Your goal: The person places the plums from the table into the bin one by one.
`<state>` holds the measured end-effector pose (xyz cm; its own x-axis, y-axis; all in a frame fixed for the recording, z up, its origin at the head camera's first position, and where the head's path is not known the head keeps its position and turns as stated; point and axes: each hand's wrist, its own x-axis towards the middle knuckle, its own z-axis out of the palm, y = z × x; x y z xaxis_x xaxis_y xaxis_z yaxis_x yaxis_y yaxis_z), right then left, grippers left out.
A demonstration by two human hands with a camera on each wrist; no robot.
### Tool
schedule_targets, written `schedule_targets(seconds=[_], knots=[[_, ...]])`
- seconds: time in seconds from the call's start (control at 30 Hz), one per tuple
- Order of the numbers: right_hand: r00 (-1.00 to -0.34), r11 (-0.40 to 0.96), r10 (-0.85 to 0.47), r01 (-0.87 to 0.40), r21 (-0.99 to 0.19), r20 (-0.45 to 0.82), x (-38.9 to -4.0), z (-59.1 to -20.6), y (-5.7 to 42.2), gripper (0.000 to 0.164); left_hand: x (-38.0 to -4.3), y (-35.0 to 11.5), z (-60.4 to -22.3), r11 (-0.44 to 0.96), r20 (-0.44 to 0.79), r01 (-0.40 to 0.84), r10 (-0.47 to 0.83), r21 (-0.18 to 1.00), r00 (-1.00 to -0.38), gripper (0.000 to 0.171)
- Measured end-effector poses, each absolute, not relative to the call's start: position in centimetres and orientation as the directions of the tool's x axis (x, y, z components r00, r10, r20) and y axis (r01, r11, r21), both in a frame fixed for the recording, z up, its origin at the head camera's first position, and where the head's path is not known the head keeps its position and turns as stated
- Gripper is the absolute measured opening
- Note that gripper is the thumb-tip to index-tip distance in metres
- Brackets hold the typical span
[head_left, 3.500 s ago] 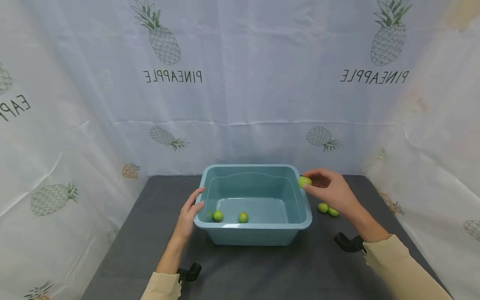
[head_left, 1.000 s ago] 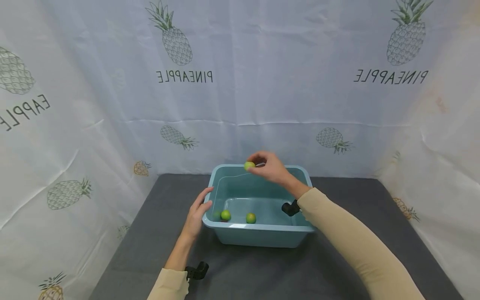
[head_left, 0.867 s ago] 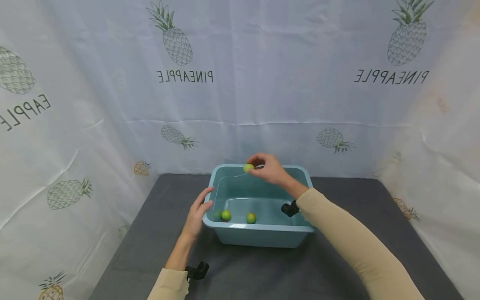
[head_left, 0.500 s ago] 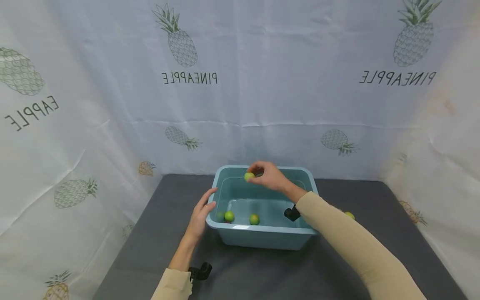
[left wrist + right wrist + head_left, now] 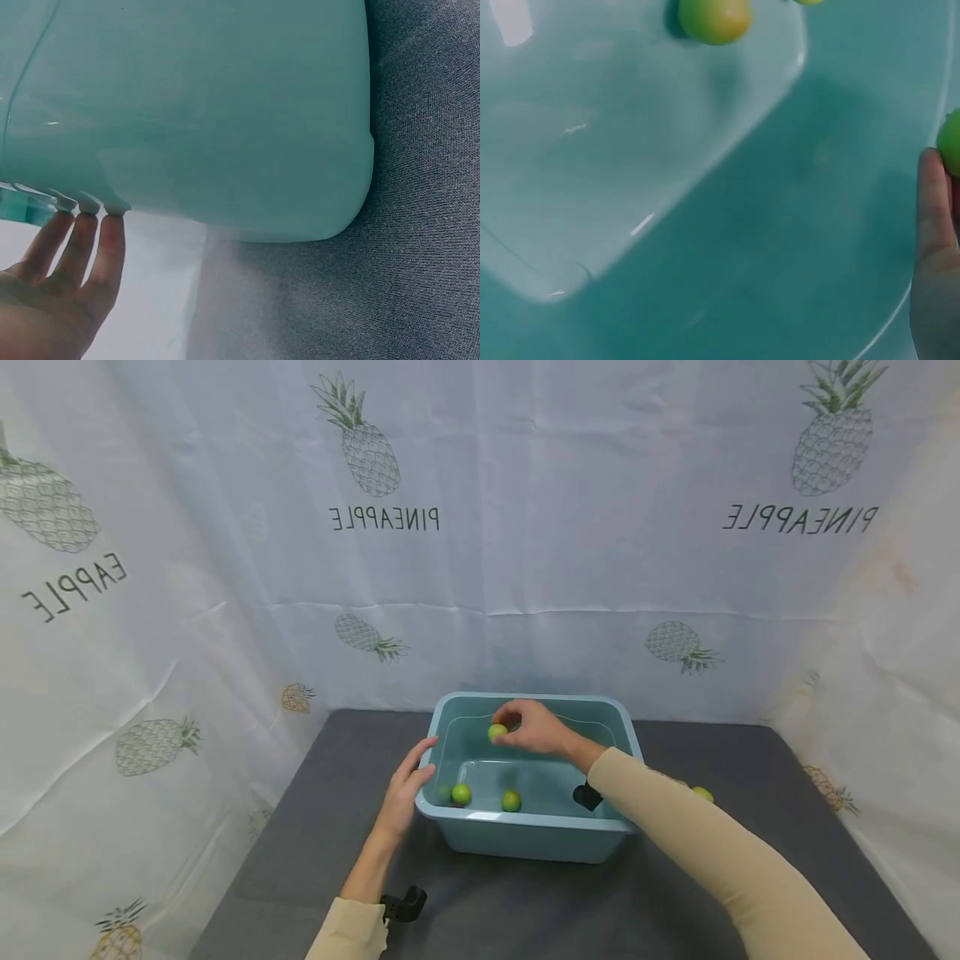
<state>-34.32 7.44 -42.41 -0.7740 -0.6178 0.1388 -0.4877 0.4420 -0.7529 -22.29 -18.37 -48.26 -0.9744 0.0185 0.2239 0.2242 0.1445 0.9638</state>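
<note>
My right hand (image 5: 534, 728) pinches a small round green fruit (image 5: 497, 732) between thumb and fingers, over the inside of a blue-green plastic basin (image 5: 525, 845). At the basin's left rim, my left hand (image 5: 401, 795) holds on with the thumb over the edge; in the left wrist view its fingers (image 5: 111, 247) press the outer wall. Two more green fruits, one at the left (image 5: 461, 793) and one near the middle (image 5: 511, 801), lie in the front of the basin. The right wrist view shows an orange blush on a fruit (image 5: 714, 19) there.
A dark grey cloth (image 5: 300, 868) covers the table under the basin. Right of it, another green fruit (image 5: 702, 793) peeks out behind the right sleeve (image 5: 690, 835). White curtains (image 5: 480, 568) printed with pineapples stand at the back and sides.
My right hand has carried the green fruit from the basin's right edge leftward over it, then lowered it into the basin's mouth. The left hand stays at the rim.
</note>
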Motion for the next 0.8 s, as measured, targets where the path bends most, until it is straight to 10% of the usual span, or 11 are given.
schedule_targets(seconds=[0.8], knots=[[-0.756, 0.517, -0.645, -0.542, -0.662, 0.115, -33.7, -41.4, 7.1, 0.026, -22.3, -18.2, -48.4, 0.146, 0.208, 0.208, 0.01, 0.967, -0.978, 0.046]])
